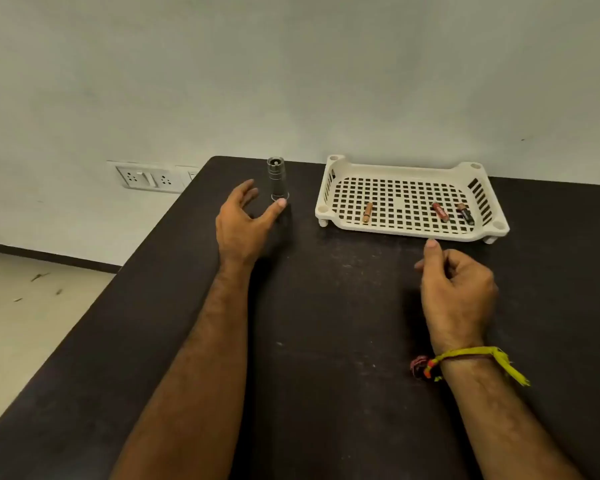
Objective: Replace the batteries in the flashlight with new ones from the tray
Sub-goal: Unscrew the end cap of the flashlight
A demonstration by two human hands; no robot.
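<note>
A small silver flashlight [277, 180] stands upright on its wide head near the back edge of the dark table [326, 323]. My left hand [241, 223] is spread just left of it, thumb tip at its base, fingers holding nothing. To the right sits a white perforated tray [409, 171] holding three batteries: a copper one [367, 212] at the left, a red one [440, 211] and a black-and-copper one [465, 213] at the right. My right hand [456, 289] hovers in front of the tray with loosely curled fingers and nothing in them.
The table's left edge runs diagonally, with floor [21, 323] beyond it. A wall with power sockets [149, 178] lies behind the table's back left corner. A yellow thread band [471, 356] circles my right wrist.
</note>
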